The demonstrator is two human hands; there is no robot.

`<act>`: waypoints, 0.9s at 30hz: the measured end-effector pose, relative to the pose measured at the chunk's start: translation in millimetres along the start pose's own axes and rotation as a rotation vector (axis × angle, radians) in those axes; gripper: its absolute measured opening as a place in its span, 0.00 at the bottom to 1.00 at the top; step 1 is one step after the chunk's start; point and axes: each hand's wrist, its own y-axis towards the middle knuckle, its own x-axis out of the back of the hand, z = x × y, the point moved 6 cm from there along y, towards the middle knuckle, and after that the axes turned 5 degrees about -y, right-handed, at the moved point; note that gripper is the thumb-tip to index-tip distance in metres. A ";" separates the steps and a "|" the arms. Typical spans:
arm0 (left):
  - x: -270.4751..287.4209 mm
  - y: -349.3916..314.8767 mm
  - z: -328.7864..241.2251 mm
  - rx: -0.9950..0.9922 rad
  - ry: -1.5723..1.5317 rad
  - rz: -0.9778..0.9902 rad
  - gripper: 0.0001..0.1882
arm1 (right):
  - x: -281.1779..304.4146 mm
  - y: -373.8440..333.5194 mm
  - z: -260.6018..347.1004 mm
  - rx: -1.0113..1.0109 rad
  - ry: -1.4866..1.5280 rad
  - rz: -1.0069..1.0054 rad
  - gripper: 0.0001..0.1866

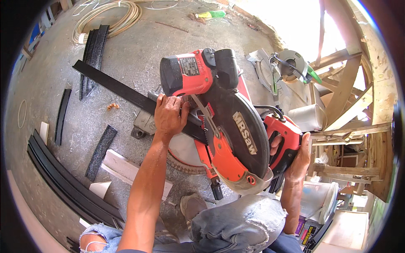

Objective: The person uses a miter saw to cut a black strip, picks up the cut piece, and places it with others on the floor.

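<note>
A red and black miter saw stands on the floor before me, its silver toothed blade showing beside the guard. My right hand is wrapped round the saw's red and black handle. A long black strip lies across the saw's base and sticks out far to the left. My left hand clasps this strip against the fence, just left of the blade; the fingertips are partly hidden behind the strip and fence. The round saw table shows below the strip.
Cut black pieces, long black strips and a white board lie at left. Coiled hose lies at the far left. A second, green-handled saw, a white bucket and wooden framing stand at right.
</note>
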 end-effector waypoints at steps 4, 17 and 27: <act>-2.3 1.1 -2.1 -0.012 0.001 -0.002 0.13 | 5.1 -1.5 -0.6 0.014 0.047 -0.001 0.36; 1.6 1.7 -4.6 -0.013 -0.017 -0.047 0.12 | -0.8 -0.5 7.6 0.026 0.106 0.067 0.41; 4.4 -0.7 -4.4 -0.017 -0.008 -0.015 0.13 | -1.6 5.6 7.7 0.028 0.102 0.037 0.41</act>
